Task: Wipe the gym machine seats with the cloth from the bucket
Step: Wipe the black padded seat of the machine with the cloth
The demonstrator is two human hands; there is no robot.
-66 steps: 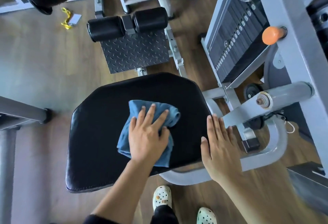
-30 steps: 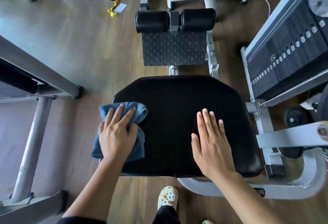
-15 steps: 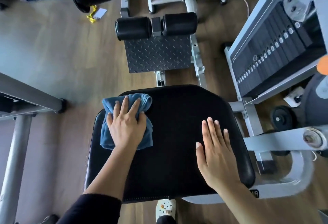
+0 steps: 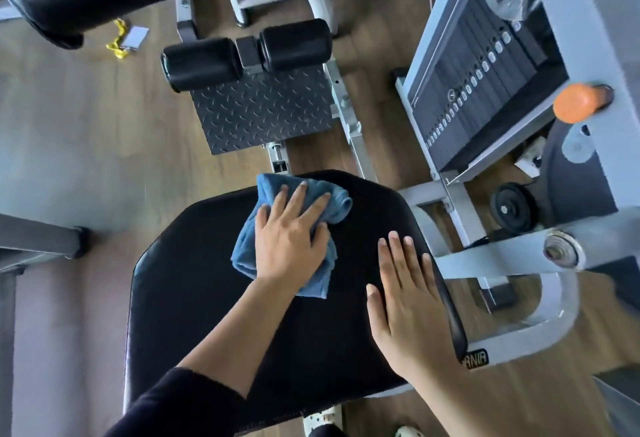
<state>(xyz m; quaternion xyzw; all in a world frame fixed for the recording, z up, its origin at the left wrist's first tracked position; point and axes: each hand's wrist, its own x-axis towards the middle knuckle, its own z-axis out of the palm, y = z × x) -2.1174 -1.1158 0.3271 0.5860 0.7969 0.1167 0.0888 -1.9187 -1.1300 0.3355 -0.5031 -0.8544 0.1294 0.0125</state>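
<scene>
The blue cloth [image 4: 247,253] lies bunched on the far part of the black padded seat [image 4: 207,315], and its far corner reaches just past the seat's far rim. The left hand [image 4: 291,239] lies flat on top of it with fingers straight and spread, pressing it against the padding. No finger curls round the fabric (the thumb lies along the cloth's right side).

The right hand [image 4: 408,305] rests palm down on the bare seat near its right edge. Its 4 fingers are straight and close together, the thumb is out to the side, and it holds nothing. The 2 hands are near each other but apart. A dark sleeve [image 4: 180,402] shows on the left arm at the bottom of the view.

Beyond the seat sits a diamond-patterned foot plate [image 4: 263,114] with 2 black roller pads [image 4: 204,62] side by side at its far edge. To the right stands a weight stack [image 4: 485,90] in a pale grey frame, and an orange knob [image 4: 573,104] sticks out of the frame's upright. A yellow item [image 4: 117,40] lies on the wooden floor at the upper left. A light patterned shoe [image 4: 322,417] peeks out below the seat's near edge.
</scene>
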